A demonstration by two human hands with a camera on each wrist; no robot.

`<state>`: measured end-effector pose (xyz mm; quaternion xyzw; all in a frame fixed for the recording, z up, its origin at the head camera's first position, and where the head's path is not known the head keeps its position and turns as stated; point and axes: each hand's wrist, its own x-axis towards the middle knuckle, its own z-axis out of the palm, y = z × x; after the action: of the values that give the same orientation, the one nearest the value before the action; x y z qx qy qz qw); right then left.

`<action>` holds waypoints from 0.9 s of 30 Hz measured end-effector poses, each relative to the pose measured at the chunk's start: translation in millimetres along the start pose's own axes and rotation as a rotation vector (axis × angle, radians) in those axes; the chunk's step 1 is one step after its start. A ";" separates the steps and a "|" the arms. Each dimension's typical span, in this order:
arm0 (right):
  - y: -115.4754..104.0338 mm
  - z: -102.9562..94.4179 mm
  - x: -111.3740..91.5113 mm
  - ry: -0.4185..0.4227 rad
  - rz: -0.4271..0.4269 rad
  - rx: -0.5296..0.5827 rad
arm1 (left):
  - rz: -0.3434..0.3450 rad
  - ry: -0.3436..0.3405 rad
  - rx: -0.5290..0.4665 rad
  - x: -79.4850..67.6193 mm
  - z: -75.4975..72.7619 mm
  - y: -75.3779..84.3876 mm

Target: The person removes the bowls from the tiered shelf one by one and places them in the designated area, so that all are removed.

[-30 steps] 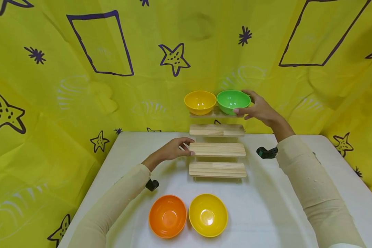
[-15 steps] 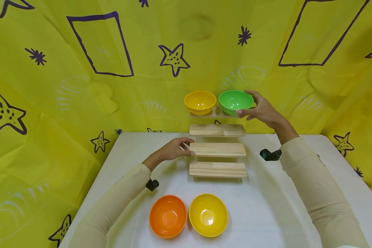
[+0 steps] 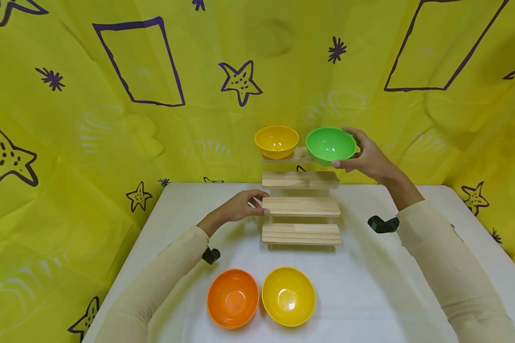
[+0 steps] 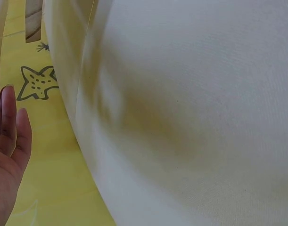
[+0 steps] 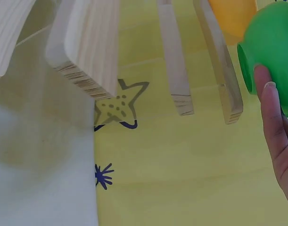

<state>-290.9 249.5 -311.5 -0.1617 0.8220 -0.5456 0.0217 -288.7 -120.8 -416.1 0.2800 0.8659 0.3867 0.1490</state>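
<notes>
My right hand [image 3: 371, 159] grips a green bowl [image 3: 330, 144] by its right side, thumb at the front and fingers behind. The bowl is tilted a little and overlaps the right end of the top shelf. In the right wrist view, the bowl's base [image 5: 246, 69] is off to the right of the shelf ends. An amber-yellow bowl [image 3: 276, 143] sits on the top shelf's left half. My left hand [image 3: 239, 206] pinches the left end of a lower shelf on the wooden tiered rack [image 3: 302, 206]; in the left wrist view only part of that hand [image 4: 7, 155] shows.
An orange bowl [image 3: 233, 299] and a yellow bowl [image 3: 288, 297] stand side by side on the white table [image 3: 360, 295], in front of the rack. A yellow patterned curtain [image 3: 214, 119] hangs right behind the rack. Dark wrist cameras stick out from both sleeves.
My right hand has drawn the green bowl rightward and slightly down, away from the amber-yellow bowl, and tipped it a little. The left hand has stayed at the rack.
</notes>
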 end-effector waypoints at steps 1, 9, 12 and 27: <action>0.6 -0.1 -2.0 0.001 -0.002 -0.004 | 0.000 0.000 -0.001 0.2 0.2 -0.1; 3.0 0.6 -20.5 0.008 -0.007 -0.005 | 0.005 -0.002 -0.006 0.2 0.4 0.0; 2.7 1.4 -27.7 0.006 -0.012 0.004 | 0.005 -0.001 -0.006 -0.3 -0.1 -0.2; 6.7 5.6 -64.3 0.002 -0.096 -0.016 | -0.010 -0.006 0.003 -2.3 -0.6 0.2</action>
<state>-230.5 265.5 -328.9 -0.2005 0.8177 -0.5396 -0.0063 -287.1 -122.5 -415.4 0.2771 0.8674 0.3840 0.1532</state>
